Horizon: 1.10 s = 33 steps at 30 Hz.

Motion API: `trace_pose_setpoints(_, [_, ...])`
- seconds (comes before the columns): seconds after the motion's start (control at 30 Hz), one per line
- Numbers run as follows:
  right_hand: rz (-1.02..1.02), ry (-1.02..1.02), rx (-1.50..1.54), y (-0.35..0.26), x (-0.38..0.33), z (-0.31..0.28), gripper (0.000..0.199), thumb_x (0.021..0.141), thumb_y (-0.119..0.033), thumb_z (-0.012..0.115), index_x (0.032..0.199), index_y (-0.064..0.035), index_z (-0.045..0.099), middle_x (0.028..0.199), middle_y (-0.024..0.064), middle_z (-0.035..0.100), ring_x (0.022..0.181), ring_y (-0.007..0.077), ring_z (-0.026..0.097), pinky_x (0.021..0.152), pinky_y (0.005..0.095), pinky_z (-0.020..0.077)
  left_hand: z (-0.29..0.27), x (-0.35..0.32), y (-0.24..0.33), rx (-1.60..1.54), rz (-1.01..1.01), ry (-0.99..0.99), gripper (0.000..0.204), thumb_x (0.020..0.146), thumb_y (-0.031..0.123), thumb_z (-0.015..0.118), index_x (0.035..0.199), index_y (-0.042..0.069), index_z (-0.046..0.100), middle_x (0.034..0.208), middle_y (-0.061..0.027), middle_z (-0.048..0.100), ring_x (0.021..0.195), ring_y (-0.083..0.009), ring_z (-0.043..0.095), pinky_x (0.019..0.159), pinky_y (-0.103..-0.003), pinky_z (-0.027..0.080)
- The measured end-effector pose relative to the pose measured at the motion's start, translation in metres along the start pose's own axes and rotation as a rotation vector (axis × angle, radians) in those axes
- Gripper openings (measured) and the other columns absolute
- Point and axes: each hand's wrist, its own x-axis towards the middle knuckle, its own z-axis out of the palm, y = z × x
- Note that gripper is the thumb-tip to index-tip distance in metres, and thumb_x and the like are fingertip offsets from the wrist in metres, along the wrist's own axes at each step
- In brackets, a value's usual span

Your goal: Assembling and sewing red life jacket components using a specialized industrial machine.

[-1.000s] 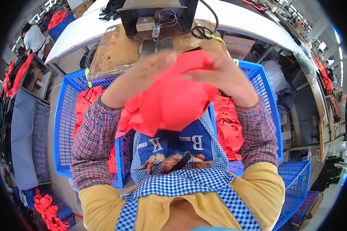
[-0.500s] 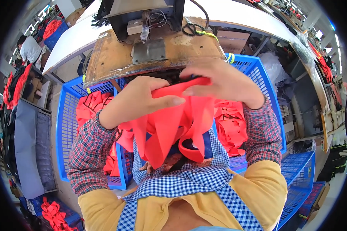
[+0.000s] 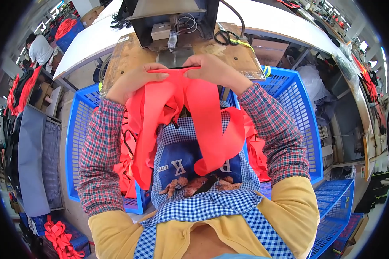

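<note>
My left hand (image 3: 139, 79) and my right hand (image 3: 211, 73) pinch the upper edge of a wide bright red fabric strap (image 3: 207, 125) between thumbs and fingers. A thin black piece shows along that edge between them. Long loops of the strap hang over my checked apron. Both hands are at the front of a worn wooden machine table (image 3: 129, 52), just before the machine's metal plate (image 3: 183, 55). Above the plate is the machine head (image 3: 173, 41), with thin looped wires beside it.
A blue plastic basket (image 3: 75, 146) stands to the left and another blue basket (image 3: 309, 125) to the right, both with red straps inside. Black-handled scissors (image 3: 227, 38) lie on the table's right side. White worktables (image 3: 86, 45) stretch behind. A person in white (image 3: 41, 49) is far left.
Both hands have moved forward and up with the strap, onto the table's front. The strap's edge is now drawn straighter between them, and its loops hang more spread out.
</note>
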Motion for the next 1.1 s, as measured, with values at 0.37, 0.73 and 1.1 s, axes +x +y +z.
trace_pose_setpoints(0.37, [0.253, -0.020, 0.411, 0.037, 0.061, 0.008, 0.028, 0.083, -0.015, 0.069, 0.105, 0.0033, 0.066, 0.089, 0.0035, 0.067, 0.076, 0.0093, 0.061, 0.067, 0.0219, 0.0493, -0.043, 0.049, -0.020, -0.156, -0.125, 0.040, 0.045, 0.085, 0.016, 0.070, 0.123, -0.002, 0.056, 0.109, -0.0100, 0.065, 0.095, -0.0165, 0.064, 0.083, -0.026, 0.052])
trace_pose_setpoints(0.73, [0.235, -0.002, 0.573, 0.052, 0.078, -0.003, 0.027, 0.080, -0.013, 0.072, 0.101, 0.0036, 0.065, 0.087, 0.0051, 0.067, 0.075, 0.0108, 0.063, 0.066, 0.0233, 0.0511, -0.043, 0.060, -0.019, -0.233, -0.049, 0.100, 0.046, 0.084, 0.015, 0.071, 0.123, -0.004, 0.056, 0.109, -0.0120, 0.065, 0.097, -0.0176, 0.064, 0.084, -0.027, 0.053])
trace_pose_setpoints(1.1, [0.219, 0.008, 0.638, 0.055, 0.086, -0.005, 0.020, 0.082, -0.010, 0.068, 0.097, 0.0024, 0.068, 0.084, 0.0048, 0.068, 0.072, 0.0102, 0.064, 0.064, 0.0219, 0.0510, -0.053, 0.075, -0.026, -0.305, -0.029, 0.085, 0.046, 0.083, 0.013, 0.072, 0.123, -0.004, 0.055, 0.110, -0.0133, 0.065, 0.092, -0.0183, 0.066, 0.081, -0.028, 0.055])
